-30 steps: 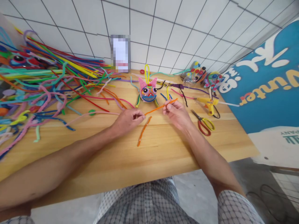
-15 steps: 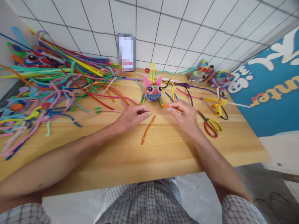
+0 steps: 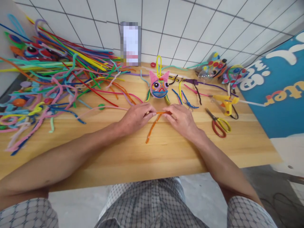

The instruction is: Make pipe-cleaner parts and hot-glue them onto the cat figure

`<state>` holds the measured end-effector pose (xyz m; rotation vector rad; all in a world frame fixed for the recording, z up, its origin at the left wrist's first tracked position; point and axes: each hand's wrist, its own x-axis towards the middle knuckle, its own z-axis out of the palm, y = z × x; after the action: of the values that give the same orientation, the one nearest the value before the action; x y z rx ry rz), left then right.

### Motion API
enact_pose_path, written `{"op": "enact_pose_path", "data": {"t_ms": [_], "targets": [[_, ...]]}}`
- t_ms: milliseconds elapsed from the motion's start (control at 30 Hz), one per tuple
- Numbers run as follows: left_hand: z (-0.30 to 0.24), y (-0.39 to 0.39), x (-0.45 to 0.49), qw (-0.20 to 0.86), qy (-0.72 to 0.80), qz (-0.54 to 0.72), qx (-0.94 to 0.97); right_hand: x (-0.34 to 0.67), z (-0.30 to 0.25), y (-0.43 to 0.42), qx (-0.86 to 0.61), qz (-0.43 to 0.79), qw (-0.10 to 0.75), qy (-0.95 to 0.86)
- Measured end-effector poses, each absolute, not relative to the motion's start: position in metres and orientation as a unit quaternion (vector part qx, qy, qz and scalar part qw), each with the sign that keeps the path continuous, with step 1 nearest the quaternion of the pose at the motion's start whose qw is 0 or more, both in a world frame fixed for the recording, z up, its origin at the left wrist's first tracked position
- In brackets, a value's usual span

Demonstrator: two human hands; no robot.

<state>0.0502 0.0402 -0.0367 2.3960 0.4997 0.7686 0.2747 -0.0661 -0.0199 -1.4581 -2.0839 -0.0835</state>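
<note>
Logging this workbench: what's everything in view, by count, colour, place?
Table: 1, pale wood, foreground
Wall: 1, white, behind table
Floor: 1, grey, below
Held stem: 1, orange, centre
Loose stem: 1, orange, just below it
Pipe cleaners: many, mixed, mostly heaped left
Eared figure: 1, multicoloured, centre back
Red figure: 1, red, far left
Decorated balls: 2, multicoloured, back right
Phone: 1, pale, at wall
Red disc: 1, red, near wall
Green disc: 1, green, left
Scissors: 1, red and yellow handles, right
Glue gun: 1, yellow, right
Sign: 1, blue, far right
Shirt: 1, checked, bottom
Left hand: 1, bare, on held stem
Right hand: 1, bare, on held stem
</note>
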Motion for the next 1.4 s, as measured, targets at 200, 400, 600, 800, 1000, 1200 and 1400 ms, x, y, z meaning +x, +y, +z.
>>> {"op": "enact_pose_path", "data": {"t_ms": [200,400,600,800,1000,1200,1400], "targets": [[-0.030,0.041,0.051,0.327,0.232,0.283,0.871,0.296,-0.021,-0.062,-0.566,-0.040,0.279,-0.774],[-0.026,0.039,0.053,0.374,0.257,0.262,0.852,0.293,-0.015,-0.062,-0.577,-0.093,0.202,-0.786],[-0.025,0.032,0.054,0.454,0.271,0.268,0.805,0.273,-0.016,-0.063,-0.560,-0.103,0.204,-0.796],[-0.028,0.037,0.055,0.533,0.316,0.301,0.725,0.298,-0.024,-0.061,-0.598,-0.065,0.298,-0.741],[-0.024,0.040,0.056,0.559,0.353,0.310,0.683,0.321,-0.023,-0.058,-0.628,-0.017,0.336,-0.702],[-0.030,0.042,0.057,0.585,0.359,0.302,0.661,0.331,-0.025,-0.055,-0.595,-0.002,0.332,-0.732],[-0.035,0.042,0.057,0.592,0.356,0.286,0.664,0.324,-0.020,-0.058,-0.589,0.056,0.342,-0.730]]}}
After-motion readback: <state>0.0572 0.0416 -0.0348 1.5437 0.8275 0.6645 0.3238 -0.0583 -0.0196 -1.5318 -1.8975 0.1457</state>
